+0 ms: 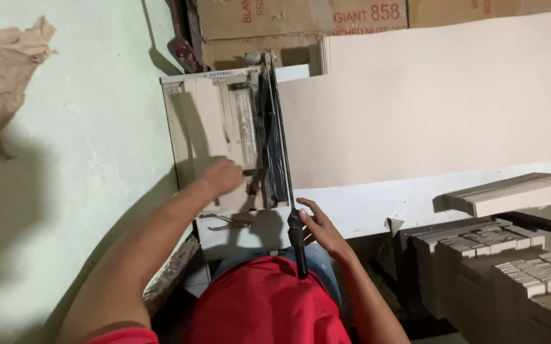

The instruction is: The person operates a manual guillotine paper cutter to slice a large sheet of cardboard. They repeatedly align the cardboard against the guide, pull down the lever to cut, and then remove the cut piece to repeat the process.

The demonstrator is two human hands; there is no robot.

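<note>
A paper cutter (215,121) with a pale ruled bed and a long black blade arm (280,140) lies in front of me. My left hand (224,175) presses down on a beige card strip (208,114) on the bed, close to the blade. My right hand (317,226) is curled around the black handle (297,239) at the near end of the blade arm, which is lowered. A large sheet of beige card (428,102) spreads to the right of the blade.
A pair of pliers (227,222) lies on the white table edge by the cutter. Stacks of cut beige card pieces (511,255) stand at the right, with one bundle (517,191) above them. Cardboard boxes (301,22) are at the back, crumpled brown paper (4,70) on the left wall.
</note>
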